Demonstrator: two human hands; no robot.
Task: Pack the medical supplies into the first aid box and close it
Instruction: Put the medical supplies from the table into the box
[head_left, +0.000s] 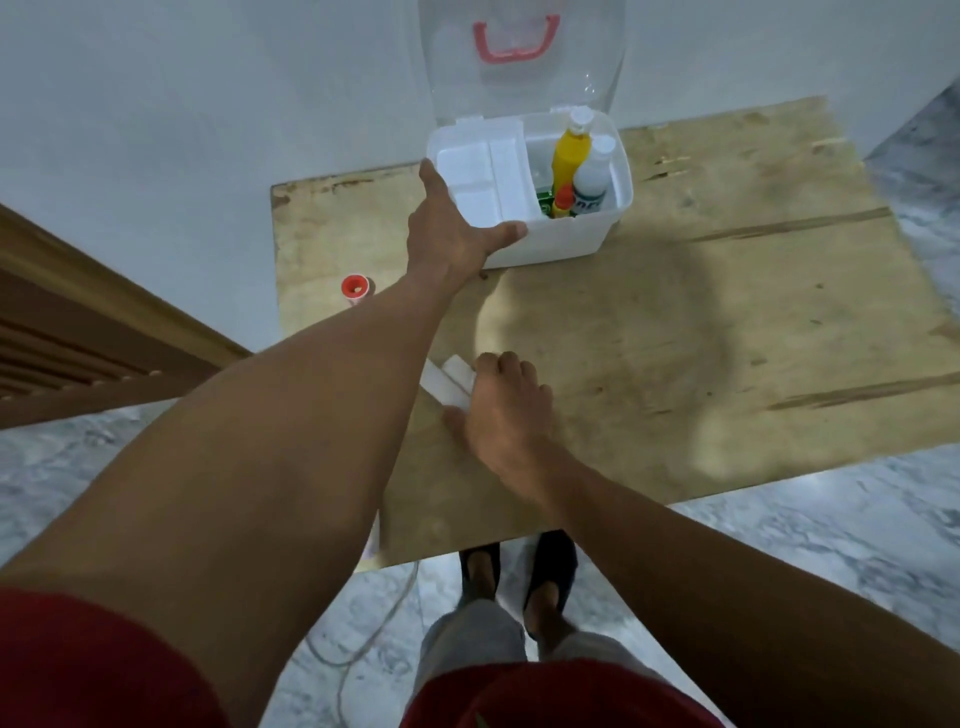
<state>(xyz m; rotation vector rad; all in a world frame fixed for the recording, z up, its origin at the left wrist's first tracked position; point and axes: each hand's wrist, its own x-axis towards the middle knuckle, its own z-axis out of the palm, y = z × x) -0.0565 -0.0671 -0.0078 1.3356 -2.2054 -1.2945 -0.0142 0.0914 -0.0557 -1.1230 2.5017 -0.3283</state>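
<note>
Your tabletop (675, 322) was a bare plywood sheet, tan and scuffed, with long dark grain splits running across it, standing on a grey marbled floor (831, 561). At its far edge, against the pale wall, sat the first aid box (561, 236), a rounded white plastic tub whose clear lid (519, 93) stood upright with a pink handle (515, 39) on it. A white divided tray (480, 174) filled the box's left half; in the right half stood a yellow bottle (570, 156) with a white cap, a white bottle (592, 182) beside it, and a smaller yellow bottle with an orange cap (562, 201). Your left hand (452, 234) gripped the box's near left corner, fingers along the side, thumb across the front. Your right hand (501, 410) lay curled over flat white packets (457, 382) near the front; whether it actually grasped them could not be told. A small red-capped roll (355, 287) lay alone near the left edge.
</note>
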